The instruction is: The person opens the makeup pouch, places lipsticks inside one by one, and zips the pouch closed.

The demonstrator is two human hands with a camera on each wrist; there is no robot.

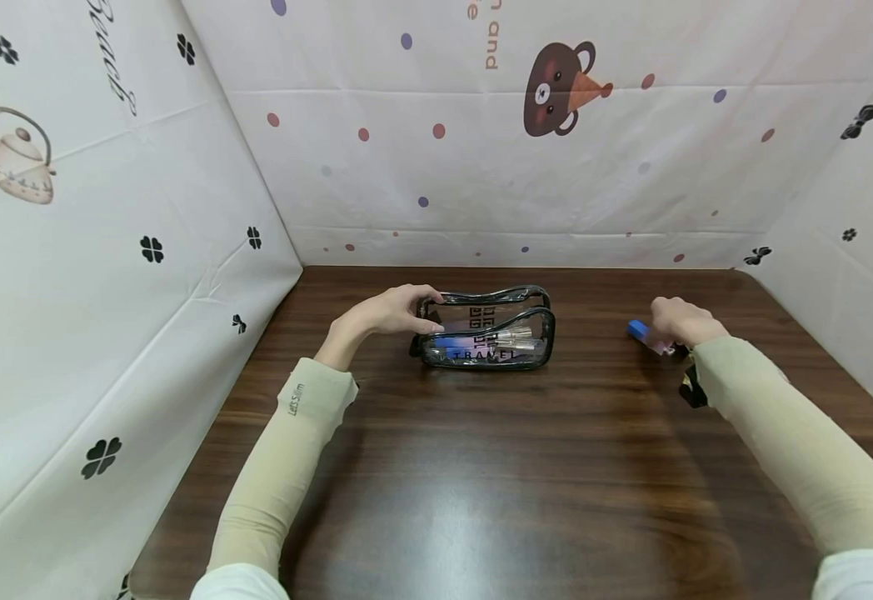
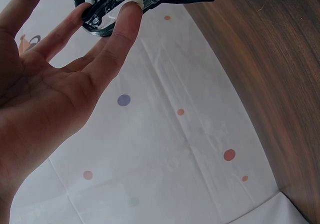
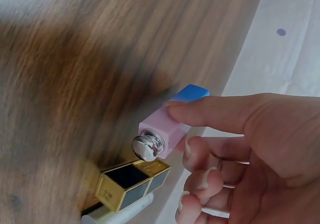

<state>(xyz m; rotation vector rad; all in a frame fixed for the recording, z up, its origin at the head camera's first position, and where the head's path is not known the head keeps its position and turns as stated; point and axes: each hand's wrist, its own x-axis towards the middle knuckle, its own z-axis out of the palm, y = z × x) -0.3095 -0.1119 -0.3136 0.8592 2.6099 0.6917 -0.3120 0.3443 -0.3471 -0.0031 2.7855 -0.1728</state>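
A clear travel pouch [image 1: 549, 333] with black trim lies on the table, its top gaping. Thumb and fingers of my left hand [image 1: 391, 310] hold the pouch's left end, thumb on the front rim and fingers on the back one. Through the clear front show a blue-purple item [image 1: 453, 344] and several pale, silvery ones [image 1: 515, 337]. Well to the right, my right hand [image 1: 684, 319] pinches a pink-and-blue lipstick tube [image 3: 162, 121] with a silver knob at one end. Beneath it lie a gold-and-black lipstick [image 3: 135, 181] and a whitish tube [image 3: 130, 210], partly covered.
The brown wooden table [image 1: 436, 467] meets a printed white sheet [image 1: 481, 183] at the back. More sheeting [image 1: 69, 333] rises along the left side and also the right. The arm's shadow falls near the right-hand items.
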